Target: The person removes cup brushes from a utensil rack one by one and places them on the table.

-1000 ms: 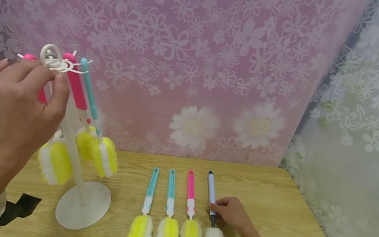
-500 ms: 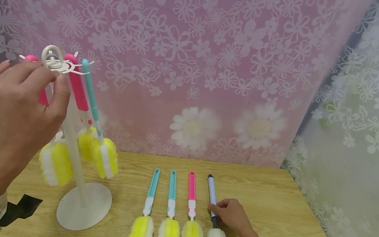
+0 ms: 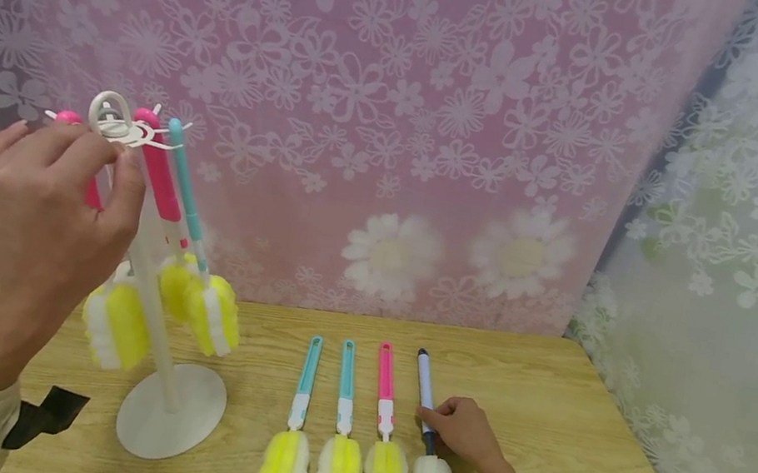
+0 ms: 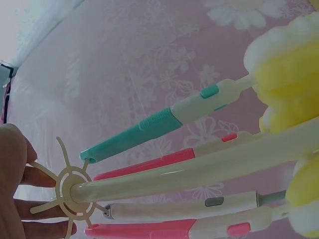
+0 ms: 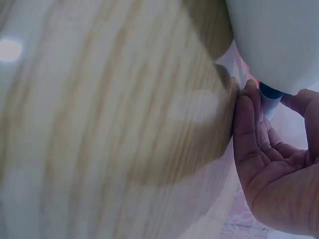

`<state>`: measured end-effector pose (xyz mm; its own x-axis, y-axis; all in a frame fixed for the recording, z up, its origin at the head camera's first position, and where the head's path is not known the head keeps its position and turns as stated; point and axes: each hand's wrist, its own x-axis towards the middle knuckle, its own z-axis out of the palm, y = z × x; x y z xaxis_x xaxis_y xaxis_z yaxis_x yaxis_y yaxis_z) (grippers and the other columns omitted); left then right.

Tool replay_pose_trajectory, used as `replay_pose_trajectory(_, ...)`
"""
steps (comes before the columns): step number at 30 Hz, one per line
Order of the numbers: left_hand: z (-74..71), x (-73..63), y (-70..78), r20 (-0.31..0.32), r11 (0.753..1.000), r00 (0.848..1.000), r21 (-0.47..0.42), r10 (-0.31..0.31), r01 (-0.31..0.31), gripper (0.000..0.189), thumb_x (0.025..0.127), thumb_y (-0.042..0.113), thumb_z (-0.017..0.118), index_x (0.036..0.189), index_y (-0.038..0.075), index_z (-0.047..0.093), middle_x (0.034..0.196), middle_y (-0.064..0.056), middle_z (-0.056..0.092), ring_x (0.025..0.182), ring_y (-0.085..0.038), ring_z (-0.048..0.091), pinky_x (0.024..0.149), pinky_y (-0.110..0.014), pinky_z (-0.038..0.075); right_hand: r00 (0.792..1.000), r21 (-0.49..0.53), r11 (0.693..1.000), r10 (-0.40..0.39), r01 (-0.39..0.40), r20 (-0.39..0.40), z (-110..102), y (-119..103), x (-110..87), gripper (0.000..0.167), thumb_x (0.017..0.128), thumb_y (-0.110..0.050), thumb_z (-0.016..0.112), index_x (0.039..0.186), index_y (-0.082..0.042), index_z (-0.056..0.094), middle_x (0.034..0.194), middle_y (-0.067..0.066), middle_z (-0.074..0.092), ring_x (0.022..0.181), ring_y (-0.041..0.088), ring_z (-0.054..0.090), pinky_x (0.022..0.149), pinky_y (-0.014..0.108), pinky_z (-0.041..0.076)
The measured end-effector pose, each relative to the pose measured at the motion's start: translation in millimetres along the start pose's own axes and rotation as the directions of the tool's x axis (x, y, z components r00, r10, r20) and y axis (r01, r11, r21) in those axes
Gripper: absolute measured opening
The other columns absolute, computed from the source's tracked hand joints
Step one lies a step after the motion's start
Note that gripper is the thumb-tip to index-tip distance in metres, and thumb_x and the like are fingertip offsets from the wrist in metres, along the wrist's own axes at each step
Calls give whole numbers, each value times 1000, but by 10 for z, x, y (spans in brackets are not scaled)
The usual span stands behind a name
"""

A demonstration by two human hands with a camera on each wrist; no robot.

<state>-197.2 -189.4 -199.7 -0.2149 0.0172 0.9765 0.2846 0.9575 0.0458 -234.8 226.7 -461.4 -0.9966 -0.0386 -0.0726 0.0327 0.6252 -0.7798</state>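
At the top of a white hanging rack (image 3: 153, 307), my left hand (image 3: 41, 211) grips the hooked crown below its loop. The left wrist view shows fingertips behind the rack's hooks (image 4: 62, 189). Sponge brushes hang there: a teal one (image 4: 134, 139), two pink ones and a grey-white one (image 4: 169, 209). On the table, my right hand (image 3: 466, 434) pinches the lower handle of a bottle brush (image 3: 425, 380) with a pale blue handle and white sponge head. That brush lies flat. Up close in the right wrist view, its sponge (image 5: 279, 40) hides most of the handle.
Left of that brush lie a pink-handled sponge brush (image 3: 386, 382) and two teal-handled ones (image 3: 347, 375), in a row on the wooden table (image 3: 548, 402). The rack's round base (image 3: 166, 427) stands at the left. Flowered curtains (image 3: 402, 105) rise behind and at the right.
The head view has shifted a little, so everything sits slightly further right. Both hands keep their places on the rack and the white-headed brush.
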Motion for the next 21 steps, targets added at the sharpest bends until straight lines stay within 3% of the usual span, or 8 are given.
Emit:
replay_pose_trajectory(11,18,-1,1,14,1000,1000,8,-5,5,48,94,33,41,85,-6,68,85,-24,66,85,-42,62,98,-45,42,1000,13,1000,10,-10,16,-22,-15,-4,28,87,-28,68,80,-2,60,62,6,61,52,19,61,50,32,52)
replay_pose_trajectory(21,28,-1,-4,-2,1000,1000,-1,-7,7,49,94,33,40,80,-5,67,80,-22,65,82,-41,62,96,-46,43,1000,12,1000,9,-9,17,-34,-31,-41,30,85,-28,71,80,-2,57,64,7,60,52,21,62,51,33,52)
